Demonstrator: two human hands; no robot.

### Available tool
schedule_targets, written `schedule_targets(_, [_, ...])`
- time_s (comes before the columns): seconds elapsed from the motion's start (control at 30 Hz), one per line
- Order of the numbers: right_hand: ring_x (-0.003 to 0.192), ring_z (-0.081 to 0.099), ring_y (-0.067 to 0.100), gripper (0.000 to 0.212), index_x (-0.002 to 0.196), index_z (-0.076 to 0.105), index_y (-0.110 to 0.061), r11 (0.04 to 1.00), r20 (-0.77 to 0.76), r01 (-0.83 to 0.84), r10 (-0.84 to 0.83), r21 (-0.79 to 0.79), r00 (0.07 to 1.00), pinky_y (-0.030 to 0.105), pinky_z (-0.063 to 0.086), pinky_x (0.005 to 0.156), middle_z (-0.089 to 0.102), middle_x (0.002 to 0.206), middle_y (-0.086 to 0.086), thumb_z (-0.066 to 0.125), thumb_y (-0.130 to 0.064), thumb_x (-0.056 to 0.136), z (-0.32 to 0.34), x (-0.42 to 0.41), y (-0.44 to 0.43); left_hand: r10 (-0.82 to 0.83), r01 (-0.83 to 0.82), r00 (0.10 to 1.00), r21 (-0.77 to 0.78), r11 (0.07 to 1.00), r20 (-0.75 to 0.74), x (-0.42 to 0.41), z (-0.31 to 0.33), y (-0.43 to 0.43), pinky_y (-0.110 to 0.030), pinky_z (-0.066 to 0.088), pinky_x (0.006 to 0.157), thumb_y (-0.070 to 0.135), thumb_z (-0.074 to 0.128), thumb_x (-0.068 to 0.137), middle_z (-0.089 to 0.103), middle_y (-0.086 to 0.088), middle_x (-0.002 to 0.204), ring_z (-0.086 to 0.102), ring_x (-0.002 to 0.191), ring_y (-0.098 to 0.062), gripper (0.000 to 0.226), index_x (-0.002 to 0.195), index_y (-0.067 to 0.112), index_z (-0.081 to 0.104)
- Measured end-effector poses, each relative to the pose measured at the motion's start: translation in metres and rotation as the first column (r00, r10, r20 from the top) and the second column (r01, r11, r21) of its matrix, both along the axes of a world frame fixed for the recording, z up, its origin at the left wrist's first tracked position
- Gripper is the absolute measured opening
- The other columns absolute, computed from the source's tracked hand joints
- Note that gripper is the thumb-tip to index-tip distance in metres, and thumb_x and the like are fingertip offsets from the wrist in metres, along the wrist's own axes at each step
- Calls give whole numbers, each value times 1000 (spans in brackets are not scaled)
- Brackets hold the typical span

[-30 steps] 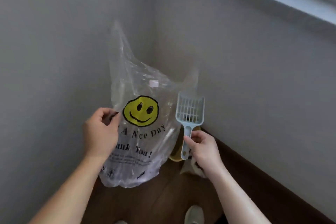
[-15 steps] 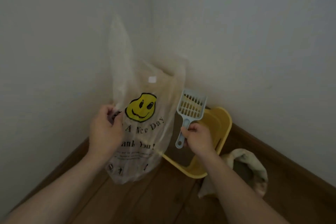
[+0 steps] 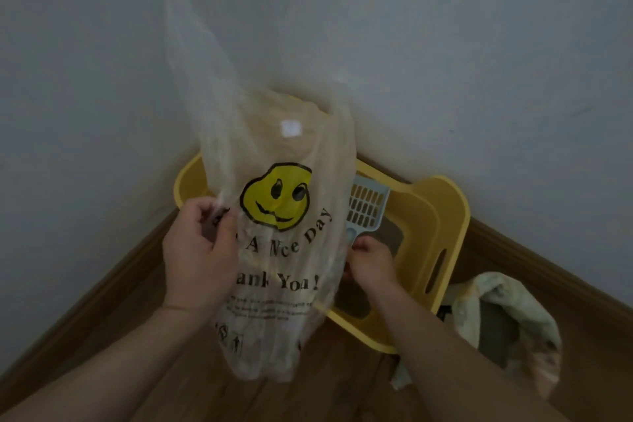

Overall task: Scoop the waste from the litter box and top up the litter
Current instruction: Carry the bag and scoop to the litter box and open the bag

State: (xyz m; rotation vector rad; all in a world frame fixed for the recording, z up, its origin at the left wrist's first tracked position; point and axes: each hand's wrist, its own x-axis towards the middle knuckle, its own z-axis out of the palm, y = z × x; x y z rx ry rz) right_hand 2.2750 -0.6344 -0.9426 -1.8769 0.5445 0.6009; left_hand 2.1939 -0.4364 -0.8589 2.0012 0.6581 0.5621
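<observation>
My left hand (image 3: 198, 253) pinches the edge of a clear plastic bag (image 3: 284, 271) printed with a yellow smiley face, holding it up in front of me. My right hand (image 3: 371, 262) grips the handle of a pale blue slotted litter scoop (image 3: 368, 209), whose head sits just right of the bag and partly behind it. Behind both stands a yellow litter box (image 3: 442, 226) in the corner of the room, with dark litter showing inside. The bag hides the box's left half.
An open sack with a pale patterned cover (image 3: 507, 322) sits on the wooden floor (image 3: 342, 387) right of the box. Grey walls (image 3: 445, 62) meet in the corner behind, with a wooden skirting board (image 3: 113, 284) along their base.
The view has tilted down, so the whole litter box and the sack now show. The bag and scoop have moved over the box, and the bag now overlaps the scoop's left side.
</observation>
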Motion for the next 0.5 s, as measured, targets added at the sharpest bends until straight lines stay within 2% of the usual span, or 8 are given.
schedule_targets(0.1, [87,69,25,3,91,66,-9,995,-125,88,-81,51,989,45,61,79,70,95,9,64,-9,93,-16,6,-1,19,-19,1000,-15,1000,23,-1,-6,5,-17,47,58,20,63,91,64,8,78,59,64,0,20,81,34,53])
schedule_targets(0.23, [91,68,31,1,89,66,-9,995,-210,101,-96,12,973,44,62,76,70,101,14,66,-10,90,-28,12,1,9,-10,999,14,1000,42,-6,-8,5,-8,44,56,17,64,90,64,11,78,60,67,1,20,84,33,54])
schedule_targets(0.33, [93,65,29,11,83,60,-10,998,-246,69,-65,8,967,37,58,72,67,102,13,60,-6,93,-27,12,1,-15,14,999,24,1000,42,-11,-11,6,-19,47,57,16,65,89,64,8,77,62,67,-10,26,80,36,52])
schedule_targets(0.4, [95,64,28,9,85,58,-11,1000,-237,14,-19,-20,971,39,57,84,66,104,12,58,-9,93,-22,11,-2,-38,37,999,44,998,34,-15,-12,8,-28,47,59,14,65,88,64,4,73,63,67,-18,27,78,35,51])
schedule_targets(0.5, [92,64,25,6,93,65,-11,979,-86,-109,95,-170,992,41,56,88,67,96,7,62,-16,92,3,14,-4,-79,77,996,58,995,36,-19,-6,10,-25,45,59,12,66,88,63,1,69,62,65,-19,28,76,33,51])
